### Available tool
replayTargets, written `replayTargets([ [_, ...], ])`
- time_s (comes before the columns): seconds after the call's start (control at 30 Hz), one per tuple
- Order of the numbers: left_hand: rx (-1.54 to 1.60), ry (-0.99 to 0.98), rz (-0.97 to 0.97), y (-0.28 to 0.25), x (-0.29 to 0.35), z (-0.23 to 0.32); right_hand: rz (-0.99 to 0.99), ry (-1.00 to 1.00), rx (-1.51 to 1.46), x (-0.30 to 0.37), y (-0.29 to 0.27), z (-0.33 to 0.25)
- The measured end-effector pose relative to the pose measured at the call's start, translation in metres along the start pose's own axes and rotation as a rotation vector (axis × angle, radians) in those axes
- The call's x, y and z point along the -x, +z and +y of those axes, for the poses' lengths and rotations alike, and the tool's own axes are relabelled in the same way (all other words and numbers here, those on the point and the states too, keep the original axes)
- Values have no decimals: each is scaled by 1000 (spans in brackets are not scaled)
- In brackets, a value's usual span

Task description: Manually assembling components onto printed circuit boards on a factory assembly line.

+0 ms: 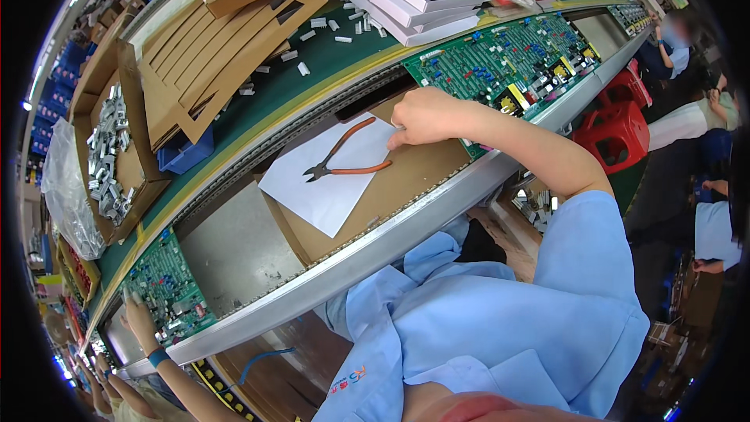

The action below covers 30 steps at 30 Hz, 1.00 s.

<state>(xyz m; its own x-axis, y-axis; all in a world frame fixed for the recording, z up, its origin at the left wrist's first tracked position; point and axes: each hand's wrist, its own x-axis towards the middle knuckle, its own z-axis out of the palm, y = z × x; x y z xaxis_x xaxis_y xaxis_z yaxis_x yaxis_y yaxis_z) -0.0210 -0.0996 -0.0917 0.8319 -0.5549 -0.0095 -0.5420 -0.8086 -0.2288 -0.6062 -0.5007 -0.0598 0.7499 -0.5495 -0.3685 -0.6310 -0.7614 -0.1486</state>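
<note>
We hold our right hand (418, 121) over the near end of the right-hand green circuit board (508, 62), its fingers curled and pointing down toward the brown cardboard (406, 195); we cannot tell whether they pinch anything. Our left hand (139, 322), with a blue wristband (158, 357) at its wrist, reaches to the left-hand green circuit board (168, 285), fingers stretched out along its outer edge; we cannot tell whether they grip it.

Both boards, crowded with components, sit along the line behind its silver metal rail (375, 238), well apart from each other. Between them we see diagonal cutters (358, 170) with orange handles, lying on a white sheet (305, 199) that rests on the cardboard. Their handles are spread, one end just beside our right fingertips, and the dark jaws point left.

Across the line, small white parts (303, 69) lie scattered on the green bench top (273, 105), near slotted cardboard (211, 62) and a stack of flat white boxes (414, 8). Farther left, an open carton (144, 137) holds silvery metal pieces (108, 164), with a blue bin (187, 154) near it.
</note>
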Motion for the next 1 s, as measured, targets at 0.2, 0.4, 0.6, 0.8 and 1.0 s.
replayTargets([
  [0.2,-21,189,161,-17,52,48,37,4,126,-4,6,19],
  [0.4,157,446,178,-56,96,145,158,98,203,6,31,65],
  [0.6,295,627,187,-78,133,215,146,118,30,6,14,67],
  [0.8,328,782,265,-90,155,258,542,-273,-215,-36,-10,18],
  [1.0,144,773,278,-95,161,266,619,-465,16,-125,-19,1],
])
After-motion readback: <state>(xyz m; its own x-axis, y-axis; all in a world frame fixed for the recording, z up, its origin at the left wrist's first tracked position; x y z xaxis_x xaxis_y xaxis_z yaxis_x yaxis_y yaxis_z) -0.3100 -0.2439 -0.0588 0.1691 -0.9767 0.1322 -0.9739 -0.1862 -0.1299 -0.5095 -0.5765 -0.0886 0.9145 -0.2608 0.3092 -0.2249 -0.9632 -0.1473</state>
